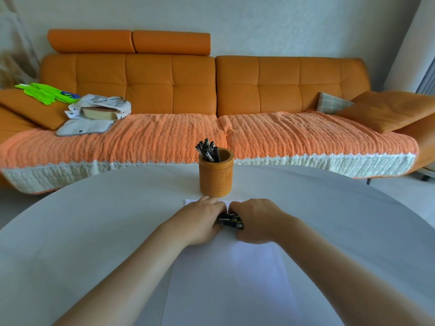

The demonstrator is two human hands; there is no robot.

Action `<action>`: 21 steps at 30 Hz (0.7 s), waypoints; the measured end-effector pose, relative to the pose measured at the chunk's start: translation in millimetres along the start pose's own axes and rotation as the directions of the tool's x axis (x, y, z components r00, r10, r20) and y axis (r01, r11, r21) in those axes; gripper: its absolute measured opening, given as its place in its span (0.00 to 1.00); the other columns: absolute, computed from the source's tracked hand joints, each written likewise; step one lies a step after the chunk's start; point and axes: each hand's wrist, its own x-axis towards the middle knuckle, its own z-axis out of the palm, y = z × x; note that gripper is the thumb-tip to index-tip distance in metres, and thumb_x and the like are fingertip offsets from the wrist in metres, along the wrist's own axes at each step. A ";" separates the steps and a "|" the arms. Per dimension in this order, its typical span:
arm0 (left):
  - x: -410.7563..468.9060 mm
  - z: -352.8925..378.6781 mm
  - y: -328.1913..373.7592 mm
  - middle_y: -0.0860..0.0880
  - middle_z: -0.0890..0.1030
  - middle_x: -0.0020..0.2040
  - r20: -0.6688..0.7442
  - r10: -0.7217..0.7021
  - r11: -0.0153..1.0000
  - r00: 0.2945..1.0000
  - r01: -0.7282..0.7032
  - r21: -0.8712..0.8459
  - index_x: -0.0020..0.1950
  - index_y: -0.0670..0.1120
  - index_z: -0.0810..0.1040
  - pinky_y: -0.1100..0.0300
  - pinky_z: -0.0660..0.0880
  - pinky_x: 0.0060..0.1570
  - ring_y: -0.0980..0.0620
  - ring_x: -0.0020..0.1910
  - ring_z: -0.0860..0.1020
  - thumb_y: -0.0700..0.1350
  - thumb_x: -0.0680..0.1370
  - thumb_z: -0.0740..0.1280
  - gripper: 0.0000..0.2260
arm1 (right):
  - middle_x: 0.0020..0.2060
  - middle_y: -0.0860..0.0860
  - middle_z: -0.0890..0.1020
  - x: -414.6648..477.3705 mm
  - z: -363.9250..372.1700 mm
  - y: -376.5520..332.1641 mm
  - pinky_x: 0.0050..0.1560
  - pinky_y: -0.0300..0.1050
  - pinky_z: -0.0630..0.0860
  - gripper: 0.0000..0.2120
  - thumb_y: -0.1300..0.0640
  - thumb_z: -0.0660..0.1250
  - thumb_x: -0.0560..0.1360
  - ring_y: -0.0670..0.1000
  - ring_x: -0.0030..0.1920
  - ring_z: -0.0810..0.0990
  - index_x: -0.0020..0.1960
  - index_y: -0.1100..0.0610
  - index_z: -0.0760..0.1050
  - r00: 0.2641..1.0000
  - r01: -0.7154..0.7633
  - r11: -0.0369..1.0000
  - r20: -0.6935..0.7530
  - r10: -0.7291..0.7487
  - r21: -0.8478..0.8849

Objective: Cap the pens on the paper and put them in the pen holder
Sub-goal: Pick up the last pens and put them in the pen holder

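Step in hand: gathering or capping the last pens (230, 221) on paper (235, 278). Small dark bunch lies at far end of sheet, between both hands.

Left hand (201, 218): thumb side against bunch's left end, fingers reaching forward. Right hand (257, 220): fingers curled down over right end. Fingertips nearly meet above bunch. Actual grip hidden; cannot tell whether either hand pinches a pen. Caps on or off: too small to tell.

Pen holder (216, 177) upright on table (94, 220) just beyond hands, several pens already inside.

Next, likely: check caps are seated, lift bunch upright, drop into holder's free right side.
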 end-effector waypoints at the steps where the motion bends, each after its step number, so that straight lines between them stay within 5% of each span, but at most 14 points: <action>1: -0.1 1.5 -1.3 0.51 0.74 0.57 0.004 0.004 1.000 1.000 -0.004 -0.007 0.59 0.51 0.72 0.49 0.74 0.51 0.51 0.58 0.70 0.48 0.78 0.64 0.10 | 0.44 0.49 0.79 -0.8 -1.1 0.7 0.40 0.44 0.70 0.18 0.50 0.65 0.70 0.53 0.44 0.77 0.59 0.49 0.72 1.000 -0.011 1.000 0.008 0.011 0.028; 4: -1.6 0.6 -0.7 0.52 0.72 0.49 0.017 -0.001 0.999 1.000 0.001 -0.034 0.52 0.54 0.71 0.50 0.73 0.47 0.49 0.53 0.72 0.46 0.79 0.63 0.04 | 0.44 0.45 0.79 -2.3 -8.4 6.9 0.38 0.44 0.76 0.19 0.51 0.67 0.68 0.51 0.44 0.79 0.59 0.43 0.74 0.997 -0.076 0.962 0.041 0.067 0.261; 8: 2.0 -4.6 -1.8 0.50 0.72 0.47 0.067 -0.121 0.973 0.990 0.132 -0.189 0.49 0.53 0.68 0.53 0.71 0.43 0.50 0.45 0.73 0.50 0.81 0.61 0.03 | 0.49 0.44 0.81 -2.9 -23.8 22.0 0.38 0.40 0.80 0.20 0.52 0.75 0.69 0.48 0.39 0.82 0.59 0.43 0.76 0.994 -0.054 0.765 -0.034 0.099 0.642; 13: 1.9 -6.4 -2.4 0.47 0.78 0.59 0.143 -0.197 0.897 0.970 0.237 -0.372 0.67 0.56 0.67 0.46 0.74 0.59 0.48 0.56 0.76 0.55 0.81 0.59 0.15 | 0.49 0.52 0.82 -13.8 -37.5 23.9 0.33 0.44 0.72 0.11 0.50 0.64 0.80 0.50 0.34 0.74 0.58 0.52 0.78 0.965 0.061 0.269 -0.125 0.229 0.961; 19: 1.6 -11.6 20.6 0.52 0.77 0.60 0.123 -0.142 0.840 0.982 0.185 -0.510 0.70 0.55 0.64 0.53 0.73 0.58 0.54 0.55 0.75 0.55 0.82 0.58 0.17 | 0.49 0.55 0.79 -8.7 -32.3 -14.4 0.32 0.41 0.70 0.15 0.46 0.59 0.81 0.44 0.30 0.72 0.65 0.52 0.69 0.921 0.141 0.349 -0.253 0.298 0.926; 21: 1.1 -17.3 23.2 0.54 0.77 0.52 0.081 -0.151 0.801 0.985 0.170 -0.574 0.71 0.56 0.64 0.59 0.74 0.48 0.58 0.47 0.76 0.54 0.82 0.58 0.17 | 0.47 0.57 0.77 -8.7 -35.0 -15.4 0.34 0.42 0.69 0.20 0.45 0.64 0.79 0.45 0.31 0.72 0.67 0.52 0.66 0.911 0.192 0.192 -0.247 0.330 0.963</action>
